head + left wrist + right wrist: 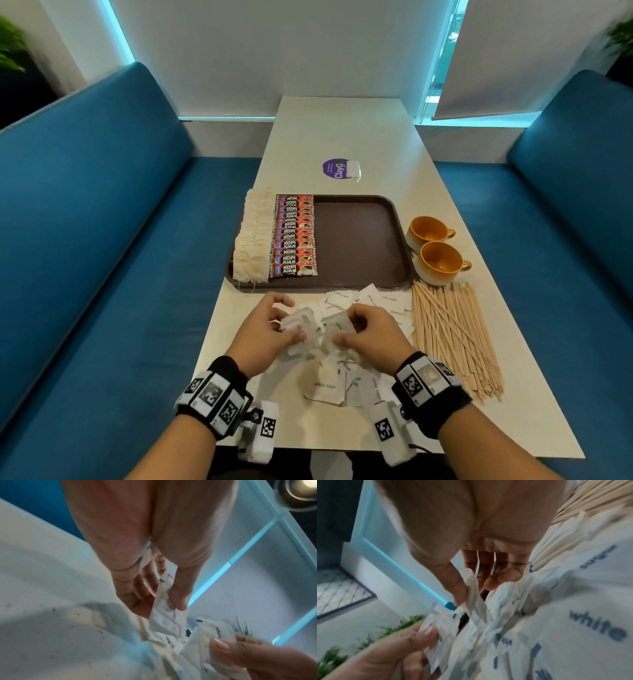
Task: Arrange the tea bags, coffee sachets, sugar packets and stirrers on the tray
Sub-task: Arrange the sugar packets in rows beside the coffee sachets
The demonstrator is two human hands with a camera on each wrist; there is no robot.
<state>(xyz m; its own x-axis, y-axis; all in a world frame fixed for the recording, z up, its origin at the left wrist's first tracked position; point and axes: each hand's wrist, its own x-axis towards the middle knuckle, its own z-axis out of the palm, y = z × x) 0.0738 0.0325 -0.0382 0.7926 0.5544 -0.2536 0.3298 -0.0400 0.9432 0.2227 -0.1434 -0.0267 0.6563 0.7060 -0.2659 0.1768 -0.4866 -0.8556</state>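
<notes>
A brown tray (359,240) lies mid-table, with a column of tea bags (251,236) along its left edge and a row of red coffee sachets (294,236) beside them. White sugar packets (325,389) are strewn on the table in front of the tray. My left hand (270,329) grips a small bunch of sugar packets (164,616) between thumb and fingers. My right hand (368,330) pinches another bunch of sugar packets (473,596). Both hands hover close together over the pile. Wooden stirrers (452,339) lie spread out to the right.
Two orange cups (435,248) stand right of the tray, just behind the stirrers. A purple round sticker (337,168) with one stray tea bag on it lies beyond the tray. Blue benches (85,222) flank the white table (342,130).
</notes>
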